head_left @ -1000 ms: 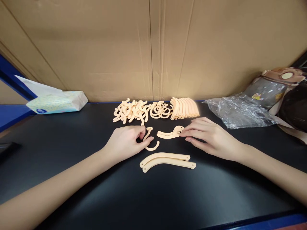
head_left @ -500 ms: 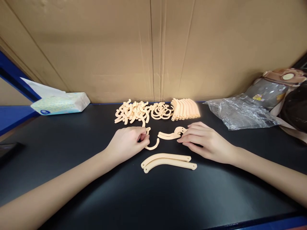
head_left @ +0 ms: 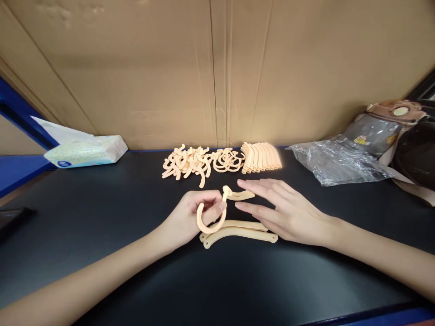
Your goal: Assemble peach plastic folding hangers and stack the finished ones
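While pinching cream hook [head_left: 210, 230] in nearly closed left hand [head_left: 186, 219], spreading right hand [head_left: 285, 210] open and empty near short curved pieces [head_left: 243, 196]; holding hook just beside right hand, partly hiding 2 long curved pieces [head_left: 238, 232] on black table [head_left: 217, 290].

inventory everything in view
curved hook: 1, beige, centre
long curved strips: 2, beige, front
short curved pieces: apparently 2, beige, centre
curved-piece heap: 1, beige, back
hook heap: 1, beige, back
strip row: 1, beige, back
crumpled plastic bag: 1, clear, right
brown-topped bottle: 1, clear, right
rounded object: 1, dark, right
tissue pack: 1, pale, left
flat object: 1, black, left
cardboard backing: 1, brown, rear
tabletop: 1, black, below
frame parts: several, blue, edges
left hand: 1, holding hook
right hand: 1, bare, centre
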A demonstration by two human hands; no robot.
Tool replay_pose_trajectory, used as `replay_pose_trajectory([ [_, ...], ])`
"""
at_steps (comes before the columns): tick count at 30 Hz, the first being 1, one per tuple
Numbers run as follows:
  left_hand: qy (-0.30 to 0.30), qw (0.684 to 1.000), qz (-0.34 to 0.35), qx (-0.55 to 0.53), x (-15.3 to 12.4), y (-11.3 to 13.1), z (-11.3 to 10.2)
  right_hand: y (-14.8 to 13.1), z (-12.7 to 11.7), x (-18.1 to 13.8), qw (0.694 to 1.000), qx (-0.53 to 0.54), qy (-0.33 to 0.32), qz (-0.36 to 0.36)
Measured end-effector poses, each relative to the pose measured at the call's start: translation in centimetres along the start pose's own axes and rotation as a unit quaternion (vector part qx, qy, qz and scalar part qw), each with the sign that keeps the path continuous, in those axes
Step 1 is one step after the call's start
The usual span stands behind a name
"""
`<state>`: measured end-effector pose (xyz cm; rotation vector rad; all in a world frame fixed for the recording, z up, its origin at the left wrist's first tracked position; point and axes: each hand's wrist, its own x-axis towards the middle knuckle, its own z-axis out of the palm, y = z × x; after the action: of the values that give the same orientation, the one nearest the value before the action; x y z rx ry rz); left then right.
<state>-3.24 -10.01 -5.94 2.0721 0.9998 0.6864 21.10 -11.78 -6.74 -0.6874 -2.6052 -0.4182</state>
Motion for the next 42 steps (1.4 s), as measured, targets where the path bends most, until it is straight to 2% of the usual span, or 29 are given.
replay_pose_trajectory([
  [4,-0.08,0.985,-0.039,-0.149,-0.1,0.1,0.2,-1.0,0.0,0.4,0.997,-0.041,-0.007,-0.058],
  [6,-0.092,0.981,-0.047,-0.167,-0.1,0.0,0.2,-1.3,-0.1,0.6,0.997,-0.047,-0.012,-0.068],
  [10,-0.065,0.984,-0.026,-0.164,0.1,0.1,0.0,-1.5,-0.1,0.7,0.997,-0.04,-0.006,-0.068],
  [15,-0.066,0.985,-0.009,-0.159,0.2,0.5,0.0,-1.4,-0.1,0.8,0.998,-0.023,0.017,-0.06],
  [17,-0.053,0.988,-0.008,-0.143,0.2,0.4,0.1,-1.1,0.0,0.6,0.998,0.001,0.042,-0.039],
  [20,-0.024,0.995,-0.017,-0.093,0.1,0.2,0.2,-0.5,0.1,0.3,0.994,0.057,0.087,0.032],
  [23,0.001,1.0,-0.006,-0.005,-0.3,0.2,0.3,0.3,0.4,0.0,0.967,0.145,0.148,0.146],
  [27,0.005,0.989,0.086,0.121,-1.0,0.4,0.3,1.2,0.7,-0.1,0.898,0.277,0.175,0.294],
  [30,-0.02,0.973,0.14,0.182,-1.3,0.4,0.3,1.7,1.1,-0.2,0.846,0.349,0.193,0.353],
  [34,-0.058,0.951,0.192,0.236,-1.4,0.2,0.6,2.2,1.6,-0.4,0.778,0.43,0.233,0.395],
  [37,-0.076,0.945,0.196,0.251,-1.4,0.1,0.6,2.4,1.7,-0.4,0.764,0.445,0.231,0.406],
  [42,-0.084,0.942,0.194,0.26,-1.4,-0.2,0.5,2.3,1.6,-0.3,0.796,0.406,0.209,0.398],
])
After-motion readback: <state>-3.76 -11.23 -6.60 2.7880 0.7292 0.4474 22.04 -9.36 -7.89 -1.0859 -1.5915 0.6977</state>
